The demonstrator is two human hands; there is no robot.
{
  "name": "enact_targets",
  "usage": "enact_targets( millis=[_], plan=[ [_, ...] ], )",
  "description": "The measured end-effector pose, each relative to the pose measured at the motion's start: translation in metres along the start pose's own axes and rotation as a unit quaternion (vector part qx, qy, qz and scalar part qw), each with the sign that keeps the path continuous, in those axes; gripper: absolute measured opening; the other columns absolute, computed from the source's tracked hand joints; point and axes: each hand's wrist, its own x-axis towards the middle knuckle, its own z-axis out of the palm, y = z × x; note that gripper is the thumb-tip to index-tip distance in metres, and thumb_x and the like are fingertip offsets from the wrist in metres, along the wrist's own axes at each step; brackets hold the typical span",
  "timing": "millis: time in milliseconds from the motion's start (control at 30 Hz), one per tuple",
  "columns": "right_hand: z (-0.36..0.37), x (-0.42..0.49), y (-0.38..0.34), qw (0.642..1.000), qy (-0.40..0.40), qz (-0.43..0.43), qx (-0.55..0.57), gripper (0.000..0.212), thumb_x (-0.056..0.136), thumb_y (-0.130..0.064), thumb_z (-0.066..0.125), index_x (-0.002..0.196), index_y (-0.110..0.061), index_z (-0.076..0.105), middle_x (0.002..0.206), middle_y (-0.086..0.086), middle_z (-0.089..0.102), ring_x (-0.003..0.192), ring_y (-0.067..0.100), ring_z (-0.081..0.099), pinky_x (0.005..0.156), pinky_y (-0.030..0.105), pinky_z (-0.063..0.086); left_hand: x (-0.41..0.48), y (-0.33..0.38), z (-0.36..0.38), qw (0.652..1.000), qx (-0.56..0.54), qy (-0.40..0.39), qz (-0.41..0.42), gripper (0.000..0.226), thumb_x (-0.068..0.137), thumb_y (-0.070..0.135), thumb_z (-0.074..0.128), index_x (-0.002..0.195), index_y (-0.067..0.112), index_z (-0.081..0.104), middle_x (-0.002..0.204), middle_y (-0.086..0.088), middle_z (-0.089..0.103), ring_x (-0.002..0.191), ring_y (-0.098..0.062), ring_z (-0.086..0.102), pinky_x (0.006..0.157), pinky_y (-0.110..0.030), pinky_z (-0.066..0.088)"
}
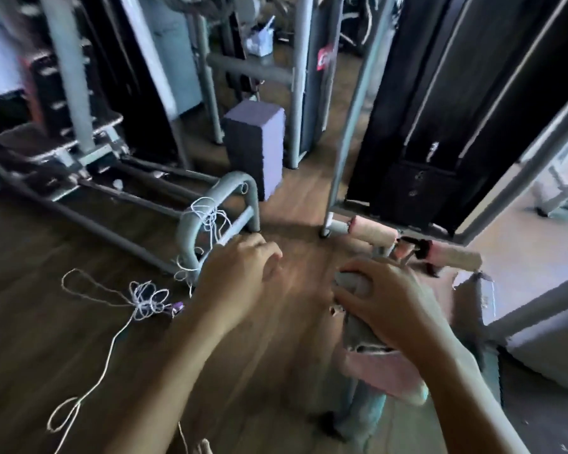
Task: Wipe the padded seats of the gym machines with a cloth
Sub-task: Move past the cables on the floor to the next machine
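right hand (pixel 384 303) bunches grey cloth (pixel 358 332) onto pink seat pad (pixel 384 371), lower right | left hand (pixel 240 273) loose, holding nothing, above the floor | risk: floor string (pixel 138 299) tangled on tube frame (pixel 217 204) could snag feet or cloth; torn pad edge might catch fabric

Right hand (pixel 386 299) around grey cloth (pixel 358 335)

One head view, facing forward and down
You look from head height onto the wooden floor (pixel 295 204), with your left hand (pixel 240 273) and right hand (pixel 384 299) close beneath the lens and grey machine frames (pixel 297 93) farther ahead.
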Motion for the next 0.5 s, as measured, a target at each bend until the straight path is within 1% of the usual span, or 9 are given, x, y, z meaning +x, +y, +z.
enact_targets(
  millis=[67,133,200,233,300,333,400,433,500],
  plan=[
    [0.008,0.003,-0.028,0.998,-0.025,-0.054,-0.001,0.031,0.082,-0.058,0.066,0.107,-0.04,0.069,0.11,-0.014,0.066,0.095,0.013,0.062,0.081,0.035,0.052,-0.033,-0.024,-0.017,0.998,0.029,0.024,-0.044,0.019,0.087,0.031,0.065,0.102,0.029,0.075,0.102,0.007,0.071,0.094,-0.023,0.067,0.079,-0.037,0.051],
    [0.018,0.007,-0.061,0.994,-0.049,-0.102,-0.007,0.027,0.083,-0.057,0.066,0.106,-0.042,0.068,0.108,-0.016,0.066,0.096,0.013,0.063,0.082,0.036,0.052,-0.065,-0.047,-0.034,0.993,0.061,0.049,-0.092,0.017,0.086,0.036,0.064,0.098,0.031,0.075,0.096,0.008,0.071,0.089,-0.021,0.067,0.076,-0.035,0.051],
    [0.033,0.01,-0.097,0.987,-0.066,-0.148,-0.002,0.023,0.083,-0.056,0.066,0.102,-0.042,0.067,0.101,-0.015,0.066,0.092,0.014,0.063,0.079,0.038,0.053,-0.097,-0.069,-0.05,0.984,0.085,0.064,-0.141,0.028,0.087,0.045,0.053,0.098,0.031,0.075,0.094,0.007,0.07,0.087,-0.02,0.066,0.074,-0.036,0.05],
    [0.041,0.011,-0.117,0.982,-0.073,-0.172,0.0,0.025,0.082,-0.056,0.065,0.103,-0.042,0.066,0.099,-0.015,0.067,0.09,0.014,0.064,0.077,0.038,0.053,-0.113,-0.081,-0.057,0.98,0.088,0.072,-0.164,0.035,0.086,0.048,0.047,0.098,0.03,0.075,0.093,0.007,0.07,0.086,-0.021,0.066,0.073,-0.037,0.052],
    [0.06,0.012,-0.158,0.972,-0.092,-0.216,0.001,0.034,0.079,-0.06,0.061,0.107,-0.042,0.065,0.1,-0.016,0.068,0.088,0.012,0.064,0.075,0.038,0.055,-0.147,-0.107,-0.072,0.97,0.091,0.094,-0.206,0.035,0.085,0.047,0.047,0.095,0.029,0.075,0.089,0.006,0.07,0.082,-0.023,0.067,0.069,-0.039,0.053],
    [0.071,0.012,-0.18,0.966,-0.105,-0.236,0.003,0.036,0.078,-0.061,0.059,0.107,-0.042,0.065,0.099,-0.016,0.068,0.086,0.012,0.064,0.075,0.039,0.055,-0.164,-0.122,-0.079,0.963,0.092,0.101,-0.233,0.031,0.086,0.044,0.051,0.096,0.029,0.075,0.089,0.006,0.071,0.082,-0.023,0.067,0.069,-0.039,0.053],
    [0.094,0.01,-0.225,0.954,-0.124,-0.274,0.007,0.038,0.076,-0.064,0.057,0.106,-0.042,0.065,0.097,-0.015,0.067,0.083,0.011,0.064,0.074,0.038,0.055,-0.199,-0.152,-0.094,0.947,0.091,0.11,-0.288,0.022,0.089,0.039,0.059,0.101,0.029,0.075,0.094,0.008,0.072,0.088,-0.022,0.067,0.076,-0.04,0.053],
    [0.107,0.008,-0.248,0.948,-0.133,-0.289,0.007,0.038,0.076,-0.064,0.059,0.106,-0.042,0.066,0.097,-0.014,0.067,0.084,0.012,0.064,0.074,0.037,0.055,-0.217,-0.169,-0.101,0.938,0.089,0.121,-0.312,0.022,0.089,0.039,0.06,0.101,0.029,0.075,0.096,0.009,0.072,0.09,-0.022,0.067,0.078,-0.039,0.052],
    [0.132,0.001,-0.297,0.937,-0.154,-0.314,0.01,0.031,0.079,-0.057,0.067,0.106,-0.041,0.068,0.097,-0.013,0.068,0.084,0.014,0.065,0.074,0.036,0.053,-0.251,-0.202,-0.118,0.922,0.081,0.138,-0.353,0.028,0.086,0.042,0.054,0.1,0.029,0.075,0.097,0.011,0.072,0.091,-0.019,0.068,0.08,-0.037,0.051]
  ],
)
